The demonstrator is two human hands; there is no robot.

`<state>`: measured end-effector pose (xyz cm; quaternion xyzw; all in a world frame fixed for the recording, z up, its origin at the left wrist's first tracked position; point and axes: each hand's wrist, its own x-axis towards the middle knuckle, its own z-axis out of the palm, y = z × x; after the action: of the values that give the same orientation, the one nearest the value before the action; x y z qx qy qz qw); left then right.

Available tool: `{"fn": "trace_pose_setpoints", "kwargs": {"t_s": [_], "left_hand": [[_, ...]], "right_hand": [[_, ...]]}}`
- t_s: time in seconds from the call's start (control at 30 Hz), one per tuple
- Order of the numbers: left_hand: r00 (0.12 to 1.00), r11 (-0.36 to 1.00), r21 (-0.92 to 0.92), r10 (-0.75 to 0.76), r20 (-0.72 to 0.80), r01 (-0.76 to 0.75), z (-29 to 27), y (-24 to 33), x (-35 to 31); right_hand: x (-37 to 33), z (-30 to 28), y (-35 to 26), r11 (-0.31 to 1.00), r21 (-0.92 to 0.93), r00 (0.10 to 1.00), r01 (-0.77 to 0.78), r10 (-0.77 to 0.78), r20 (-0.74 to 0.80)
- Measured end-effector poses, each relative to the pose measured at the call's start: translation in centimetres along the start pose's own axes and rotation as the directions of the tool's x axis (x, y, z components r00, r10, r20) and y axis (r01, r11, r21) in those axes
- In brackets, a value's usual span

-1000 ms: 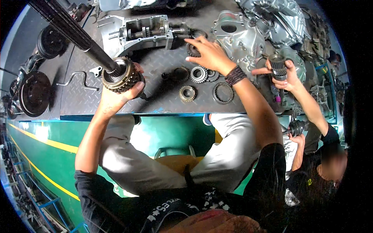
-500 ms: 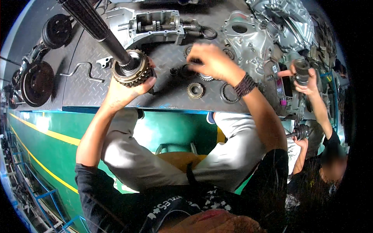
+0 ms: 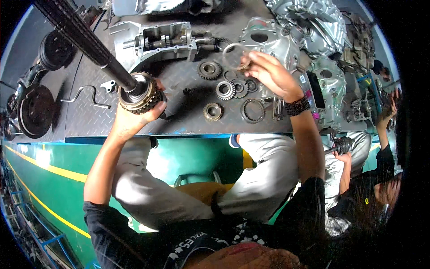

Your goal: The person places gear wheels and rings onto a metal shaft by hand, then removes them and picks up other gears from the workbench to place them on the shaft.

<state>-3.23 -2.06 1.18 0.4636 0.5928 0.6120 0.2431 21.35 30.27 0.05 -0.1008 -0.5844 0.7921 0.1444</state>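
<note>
My left hand [image 3: 134, 123] is wrapped round a toothed gear assembly [image 3: 136, 104], seated at the lower end of a long splined shaft [image 3: 101, 56] that tilts up toward the far left. Over the right part of the bench, my right hand [image 3: 275, 76] pinches a thin metal ring [image 3: 224, 54] between its fingertips; motion blurs the ring slightly. Below and left of the ring lie a dark gear [image 3: 209, 70], a bright gear [image 3: 225, 91] and a brass-toned gear [image 3: 212, 111]. A toothed ring [image 3: 253, 111] lies flat nearer the front edge.
An opened gearbox housing [image 3: 192, 49] with gear shafts stands at the back. Silver castings [image 3: 309, 27] crowd the back right. A bent metal rod [image 3: 92, 87] and dark brake drum [image 3: 36, 110] are leftward. At right, a co-worker's hand [image 3: 344, 158] grips a geared shaft.
My right hand has risen from over the loose gears and shifted right, with the ring now showing in its fingers. The left hand keeps its hold. A co-worker's raised hand has moved away right.
</note>
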Motion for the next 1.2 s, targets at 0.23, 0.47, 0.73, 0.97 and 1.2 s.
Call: {"fn": "trace_pose_setpoints", "kwargs": {"t_s": [0.23, 0.47, 0.73, 0.97, 1.2], "left_hand": [[0.999, 0.999, 0.000, -0.047, -0.009, 0.047, -0.1, -0.2, -0.2], [0.999, 0.998, 0.057, -0.034, 0.010, 0.034, -0.3, 0.0, -0.1], [0.998, 0.994, 0.078, -0.070, -0.009, 0.070, -0.1, 0.7, -0.4], [0.998, 0.996, 0.066, -0.057, 0.001, 0.056, -0.2, -0.2, -0.4], [0.998, 0.998, 0.055, -0.043, 0.041, 0.041, -0.8, -0.4, -0.3]], "right_hand": [[-1.6, -2.8, -1.4, 0.966, 0.189, 0.981, 0.177, -0.157, -0.117], [-1.8, -3.9, -1.5, 0.950, 0.211, 0.966, 0.230, -0.196, -0.171], [1.0, 3.1, 2.4, 0.881, -0.469, 0.995, -0.055, 0.007, -0.102], [4.9, 7.7, 8.5, 0.621, -0.784, 1.000, -0.019, 0.006, -0.020], [4.6, 5.4, 6.2, 0.094, -0.958, 0.891, 0.270, -0.403, 0.211]]}}
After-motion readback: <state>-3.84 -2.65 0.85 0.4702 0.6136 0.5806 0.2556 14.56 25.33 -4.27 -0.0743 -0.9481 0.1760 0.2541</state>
